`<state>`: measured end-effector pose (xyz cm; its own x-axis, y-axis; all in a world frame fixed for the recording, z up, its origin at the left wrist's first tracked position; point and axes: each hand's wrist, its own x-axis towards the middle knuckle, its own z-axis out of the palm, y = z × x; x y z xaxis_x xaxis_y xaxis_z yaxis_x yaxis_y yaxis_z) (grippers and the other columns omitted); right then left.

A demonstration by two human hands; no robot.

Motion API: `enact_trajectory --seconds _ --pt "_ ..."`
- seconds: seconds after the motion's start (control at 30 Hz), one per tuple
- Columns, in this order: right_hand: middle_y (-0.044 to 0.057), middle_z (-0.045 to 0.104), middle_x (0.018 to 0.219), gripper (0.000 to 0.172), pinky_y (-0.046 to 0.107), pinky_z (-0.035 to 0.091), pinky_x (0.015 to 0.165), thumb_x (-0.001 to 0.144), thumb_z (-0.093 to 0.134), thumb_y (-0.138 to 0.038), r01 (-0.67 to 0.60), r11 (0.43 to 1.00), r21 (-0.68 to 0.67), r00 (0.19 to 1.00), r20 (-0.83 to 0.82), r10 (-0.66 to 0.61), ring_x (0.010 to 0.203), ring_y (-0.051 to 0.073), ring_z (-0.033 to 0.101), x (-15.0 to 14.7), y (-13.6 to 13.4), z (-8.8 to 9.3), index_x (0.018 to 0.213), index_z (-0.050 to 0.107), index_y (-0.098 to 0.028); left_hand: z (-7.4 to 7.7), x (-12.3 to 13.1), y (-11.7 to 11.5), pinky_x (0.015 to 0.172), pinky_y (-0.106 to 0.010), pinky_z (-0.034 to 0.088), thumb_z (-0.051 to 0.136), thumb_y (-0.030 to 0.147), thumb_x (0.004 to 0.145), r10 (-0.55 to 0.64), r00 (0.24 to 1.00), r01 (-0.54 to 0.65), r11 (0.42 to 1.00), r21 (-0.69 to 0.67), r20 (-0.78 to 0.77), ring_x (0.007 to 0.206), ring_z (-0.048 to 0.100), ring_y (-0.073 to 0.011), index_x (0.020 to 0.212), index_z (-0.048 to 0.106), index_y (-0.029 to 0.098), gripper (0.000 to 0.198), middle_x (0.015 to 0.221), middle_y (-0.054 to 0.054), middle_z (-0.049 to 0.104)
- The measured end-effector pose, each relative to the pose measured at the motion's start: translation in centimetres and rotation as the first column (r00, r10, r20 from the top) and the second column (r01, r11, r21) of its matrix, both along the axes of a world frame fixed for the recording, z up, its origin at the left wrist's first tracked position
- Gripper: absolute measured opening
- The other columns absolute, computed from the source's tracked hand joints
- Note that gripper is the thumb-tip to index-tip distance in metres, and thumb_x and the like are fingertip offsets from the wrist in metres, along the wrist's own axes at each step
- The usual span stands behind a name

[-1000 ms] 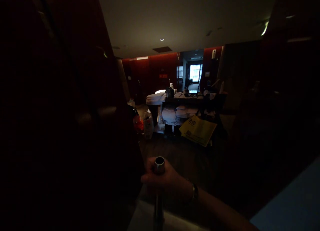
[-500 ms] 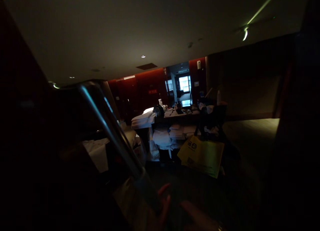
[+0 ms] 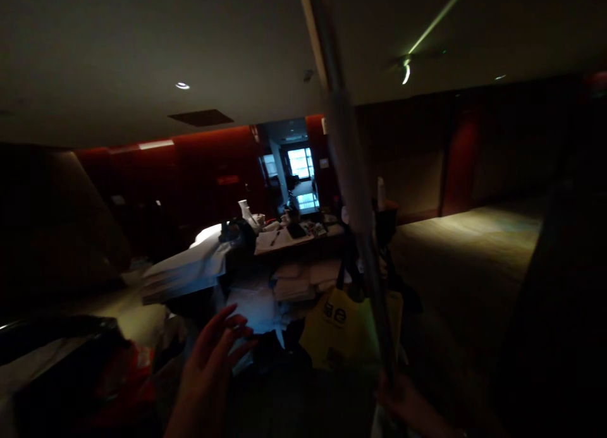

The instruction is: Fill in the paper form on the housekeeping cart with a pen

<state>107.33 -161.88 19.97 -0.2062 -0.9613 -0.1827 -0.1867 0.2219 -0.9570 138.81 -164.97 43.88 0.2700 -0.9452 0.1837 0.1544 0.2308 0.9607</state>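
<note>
1. head view, right side: the right hand sits low at the bottom edge, closed round the lower end of a long metal pole. the light is dim, so the fingers themselves are hard to make out. because the grip is at the very bottom, the pole rises steeply and leans a little to the left, crossing the whole picture up to the ceiling. it is blurred along its length.
2. head view, left side: the left hand is open with its fingers spread and slightly curled, and it holds nothing. it hovers in front of the cart, nearest the pale folded linens on the lower shelf. whether it touches them cannot be told.
3. head view, around the hands: a yellow bag hangs by its dark handles from the cart's side, so it stays off the floor. the pole passes just in front of it. a stack of sheets lies flat on the cart's left end, with small items crowded on top beside it.
4. head view, lower left: something red lies beside a dark bin. what it is cannot be made out.
</note>
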Motion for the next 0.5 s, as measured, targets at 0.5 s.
enact_trajectory --seconds 0.5 --pt "-0.002 0.051 0.054 0.055 0.027 0.035 0.044 0.056 0.079 -0.059 0.755 0.412 -0.511 0.511 0.063 -0.857 0.044 0.009 0.045 -18.3 -10.9 23.8 0.087 0.061 -0.018 -3.0 -16.9 -32.9 0.098 -0.045 0.048 0.057 0.051 0.076 -0.365 0.778 0.455 0.889 -0.058 0.512 0.107 0.060 -0.0268 0.110 0.059 0.015 0.049 0.116 -0.014 0.064"
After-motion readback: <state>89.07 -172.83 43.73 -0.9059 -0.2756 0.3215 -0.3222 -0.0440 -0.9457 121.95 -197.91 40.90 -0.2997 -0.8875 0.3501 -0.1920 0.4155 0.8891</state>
